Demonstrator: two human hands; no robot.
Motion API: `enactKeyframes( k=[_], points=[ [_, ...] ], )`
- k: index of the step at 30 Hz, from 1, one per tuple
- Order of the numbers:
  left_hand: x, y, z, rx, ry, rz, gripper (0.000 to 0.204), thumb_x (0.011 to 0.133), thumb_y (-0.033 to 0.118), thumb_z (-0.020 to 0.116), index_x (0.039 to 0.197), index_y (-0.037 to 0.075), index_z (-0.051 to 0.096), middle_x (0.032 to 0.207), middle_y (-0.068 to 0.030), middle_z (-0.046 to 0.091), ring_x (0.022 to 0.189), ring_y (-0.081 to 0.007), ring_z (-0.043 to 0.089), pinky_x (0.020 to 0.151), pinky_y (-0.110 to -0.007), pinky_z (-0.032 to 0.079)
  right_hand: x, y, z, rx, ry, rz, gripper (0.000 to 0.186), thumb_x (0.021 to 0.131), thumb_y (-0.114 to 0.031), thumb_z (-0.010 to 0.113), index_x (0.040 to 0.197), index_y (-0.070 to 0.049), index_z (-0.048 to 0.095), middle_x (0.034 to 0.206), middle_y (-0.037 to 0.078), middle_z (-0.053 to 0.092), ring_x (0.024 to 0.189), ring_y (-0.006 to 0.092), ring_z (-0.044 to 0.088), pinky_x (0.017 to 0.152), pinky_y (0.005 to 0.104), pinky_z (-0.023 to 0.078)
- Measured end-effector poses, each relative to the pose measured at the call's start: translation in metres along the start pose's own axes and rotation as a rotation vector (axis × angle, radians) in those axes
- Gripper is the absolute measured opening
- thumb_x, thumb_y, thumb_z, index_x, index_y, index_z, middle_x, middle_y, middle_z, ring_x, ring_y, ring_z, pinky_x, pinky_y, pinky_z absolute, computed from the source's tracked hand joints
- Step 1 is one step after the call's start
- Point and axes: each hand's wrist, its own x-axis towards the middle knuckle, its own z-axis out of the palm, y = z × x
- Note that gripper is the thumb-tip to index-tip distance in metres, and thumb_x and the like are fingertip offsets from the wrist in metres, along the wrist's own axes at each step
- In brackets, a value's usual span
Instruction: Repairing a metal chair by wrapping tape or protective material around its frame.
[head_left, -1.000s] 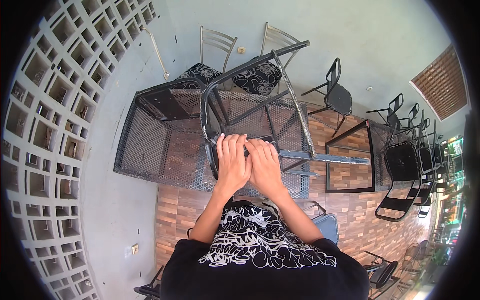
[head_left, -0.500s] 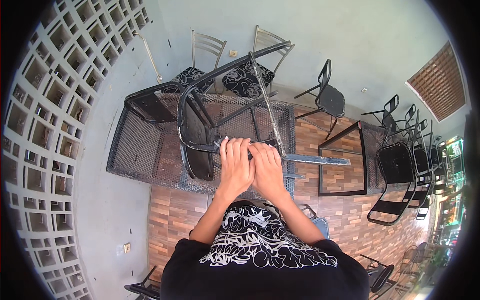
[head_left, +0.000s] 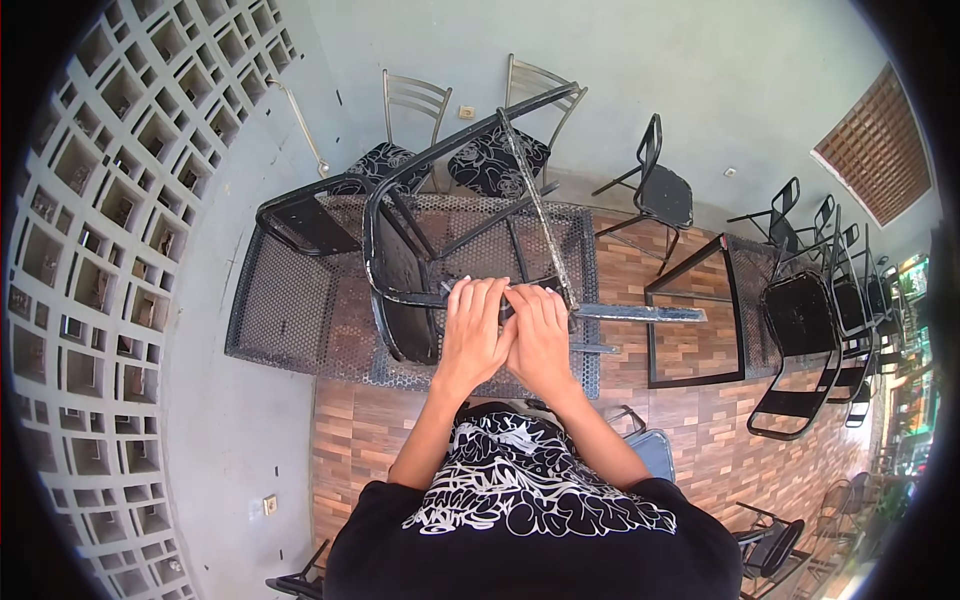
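Note:
A worn black metal chair (head_left: 405,285) lies tipped on its side on a mesh-topped table (head_left: 280,315), its legs pointing right and away from me. My left hand (head_left: 474,332) and my right hand (head_left: 540,335) are side by side on the chair's frame, thumbs close together. The fingers of both are bent over a bar that they mostly cover; whether anything small lies under them is hidden. Close to the left fingertips, a short dark piece sticks out at the frame. Paint is scuffed along the chair's edges and legs.
Another black chair's back (head_left: 310,220) shows at the table's far left. Two chairs with patterned seats (head_left: 497,160) stand by the wall. A black chair (head_left: 662,195), an upturned table frame (head_left: 740,310) and several stacked chairs (head_left: 797,315) are on the right. A grey-blue seat (head_left: 652,452) is beside me.
The view has shifted slightly, so the surroundings sit a little to the right. Both hands remain on the chair's frame, and the chair keeps its tipped position.

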Motion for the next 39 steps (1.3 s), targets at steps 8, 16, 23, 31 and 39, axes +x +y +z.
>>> enactKeyframes(
  k=[8,16,23,31,39],
  points=[
    [0.001,-0.018,-0.018,-0.077,-0.035,0.078,0.054,0.098,0.024,0.069,0.142,-0.005,0.055,0.130,-0.0211,0.063,0.123,-0.0391,0.058,0.120,-0.054,0.038,0.004,-0.018,0.007,-0.040,0.022,0.052,0.053,0.086,0.002,0.062,0.139,0.001,0.057,0.134,0.018,0.063,0.132,0.0371,0.057,0.122,0.0552,0.033],
    [-0.008,-0.054,-0.038,-0.102,0.000,0.088,0.053,0.096,0.022,0.071,0.139,-0.006,0.057,0.127,-0.0209,0.063,0.119,-0.0398,0.059,0.117,-0.054,0.040,0.012,-0.044,0.042,-0.055,0.003,0.064,0.053,0.089,0.000,0.061,0.141,0.001,0.055,0.137,0.018,0.061,0.135,0.0365,0.055,0.124,0.0557,0.030],
    [-0.019,-0.092,-0.060,-0.110,0.003,0.075,0.052,0.096,0.020,0.071,0.138,-0.006,0.057,0.130,-0.0220,0.063,0.122,-0.0418,0.058,0.118,-0.056,0.039,0.022,-0.071,0.079,-0.044,0.011,0.061,0.051,0.091,-0.001,0.060,0.141,0.001,0.055,0.137,0.019,0.061,0.136,0.0365,0.055,0.124,0.0555,0.029],
    [-0.021,-0.116,-0.074,-0.136,-0.004,0.123,0.050,0.094,0.018,0.072,0.134,-0.007,0.056,0.127,-0.0227,0.064,0.120,-0.0425,0.059,0.120,-0.057,0.040,0.030,-0.085,0.093,-0.069,-0.047,0.029,0.051,0.091,-0.004,0.060,0.141,0.003,0.053,0.139,0.020,0.059,0.137,0.0369,0.053,0.125,0.0541,0.030],
    [-0.024,-0.115,-0.070,-0.104,-0.006,0.120,0.052,0.095,0.018,0.070,0.137,-0.008,0.055,0.129,-0.0234,0.063,0.122,-0.0420,0.058,0.123,-0.057,0.037,0.032,-0.085,0.089,-0.071,-0.081,0.021,0.052,0.091,-0.003,0.060,0.141,0.002,0.053,0.137,0.019,0.060,0.136,0.0353,0.054,0.124,0.0524,0.031]
  ],
)
